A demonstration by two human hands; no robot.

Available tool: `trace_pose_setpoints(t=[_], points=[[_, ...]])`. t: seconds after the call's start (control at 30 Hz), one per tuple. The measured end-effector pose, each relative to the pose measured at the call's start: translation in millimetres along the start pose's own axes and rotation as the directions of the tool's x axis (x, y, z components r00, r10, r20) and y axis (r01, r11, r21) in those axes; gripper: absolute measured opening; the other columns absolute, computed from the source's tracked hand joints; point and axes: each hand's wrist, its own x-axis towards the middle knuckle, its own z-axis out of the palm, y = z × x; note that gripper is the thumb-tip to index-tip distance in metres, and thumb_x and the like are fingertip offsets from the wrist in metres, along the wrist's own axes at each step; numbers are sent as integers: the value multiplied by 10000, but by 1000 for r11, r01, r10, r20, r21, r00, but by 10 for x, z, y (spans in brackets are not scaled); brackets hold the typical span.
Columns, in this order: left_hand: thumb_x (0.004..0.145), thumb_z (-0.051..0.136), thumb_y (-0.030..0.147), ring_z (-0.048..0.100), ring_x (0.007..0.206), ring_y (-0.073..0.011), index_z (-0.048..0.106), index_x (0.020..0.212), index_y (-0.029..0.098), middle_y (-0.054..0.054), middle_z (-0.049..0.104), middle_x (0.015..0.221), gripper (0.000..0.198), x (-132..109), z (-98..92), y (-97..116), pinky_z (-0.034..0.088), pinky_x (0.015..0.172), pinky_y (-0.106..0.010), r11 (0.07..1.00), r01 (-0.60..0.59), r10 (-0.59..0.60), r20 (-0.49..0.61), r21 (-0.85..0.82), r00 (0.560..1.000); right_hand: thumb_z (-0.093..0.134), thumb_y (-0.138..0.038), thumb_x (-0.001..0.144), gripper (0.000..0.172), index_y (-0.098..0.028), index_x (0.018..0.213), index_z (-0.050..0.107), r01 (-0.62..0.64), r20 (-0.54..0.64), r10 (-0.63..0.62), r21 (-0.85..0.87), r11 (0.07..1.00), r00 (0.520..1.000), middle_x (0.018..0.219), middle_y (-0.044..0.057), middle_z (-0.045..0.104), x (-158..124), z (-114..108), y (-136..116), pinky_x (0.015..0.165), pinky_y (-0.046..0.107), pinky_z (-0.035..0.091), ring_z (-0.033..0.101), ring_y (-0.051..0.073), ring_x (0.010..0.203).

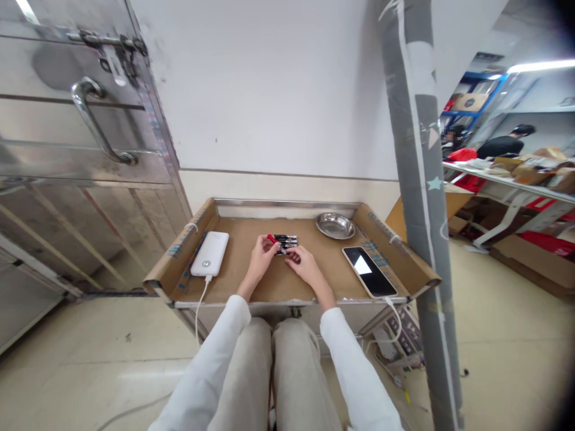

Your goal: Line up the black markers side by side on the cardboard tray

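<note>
My left hand (261, 255) and my right hand (303, 264) meet over the middle of a cardboard-lined tray (287, 287). Between their fingertips is a small red-tipped object (272, 239), held at its red end by my left hand. My right hand's fingers pinch its other end, beside a short row of dark batteries (287, 241) lying on the cardboard just beyond my fingers. Both sleeves are white. My knees sit below the tray's front edge.
A white power bank (210, 254) with a cable lies at the tray's left. A steel bowl (335, 225) sits at the back right, a phone (369, 271) at the front right. A grey padded post (420, 197) stands right. People work at a distant table (503, 179).
</note>
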Motion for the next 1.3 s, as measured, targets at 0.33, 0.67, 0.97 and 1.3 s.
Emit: trace_pose_setpoints(t=[0.33, 0.67, 0.97, 1.3], points=[[790, 590, 355, 616, 851, -155, 550, 972, 188, -40, 645, 935, 250, -133, -257, 48, 475, 816, -310, 968, -63, 30, 140, 242, 990, 632, -263, 783, 156, -201, 927, 637, 8, -24, -13, -180, 984, 1000, 926, 49, 564, -184, -157, -28, 842, 346, 438, 528, 184, 894], [830, 544, 272, 573, 888, -176, 619, 916, 224, -16, 667, 945, 124, -104, -64, 185, 429, 840, -321, 864, -207, 19, 381, 459, 925, 571, -244, 842, 107, -217, 868, 671, 35, 63, -25, -153, 988, 998, 837, 22, 571, -192, -171, 31, 749, 284, 448, 544, 136, 752], [889, 480, 323, 473, 961, -195, 618, 958, 257, -33, 570, 1050, 168, -189, -90, 162, 347, 851, -358, 573, -413, 160, 398, 708, 903, 555, -262, 855, 108, -225, 885, 653, 64, 44, -57, -167, 984, 997, 877, 33, 575, -173, -157, 7, 819, 311, 437, 548, 166, 872], [857, 518, 264, 470, 849, -197, 574, 826, 196, -40, 531, 882, 93, -178, -107, 61, 382, 792, -341, 461, -436, 195, 390, 773, 900, 523, -216, 856, 82, -209, 891, 596, 46, 8, -46, -249, 967, 999, 875, 37, 574, -136, -163, 10, 815, 317, 434, 539, 179, 868]])
